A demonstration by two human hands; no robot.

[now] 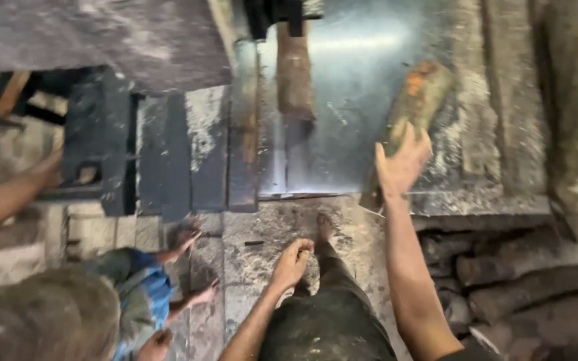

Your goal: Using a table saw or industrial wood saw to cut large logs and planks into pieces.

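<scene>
My right hand (pixel 401 162) is stretched forward and grips the lower end of a worn wooden mallet (pixel 420 97), which lies tilted over a shiny metal sheet (pixel 356 80). My left hand (pixel 292 263) is curled into a loose fist near my knee, holding nothing that I can see. My bare foot (pixel 324 229) rests on the gritty floor just below the sheet's near edge. A rusty flat bar (pixel 294 73) lies upright on the sheet to the left of the mallet.
Dark steel blocks (pixel 182 157) and a heavy frame (pixel 98 144) sit left of the sheet. Another person in blue shorts (pixel 143 294) crouches at lower left; a further arm (pixel 8 197) reaches in from the left. Rough logs (pixel 503 281) lie at lower right.
</scene>
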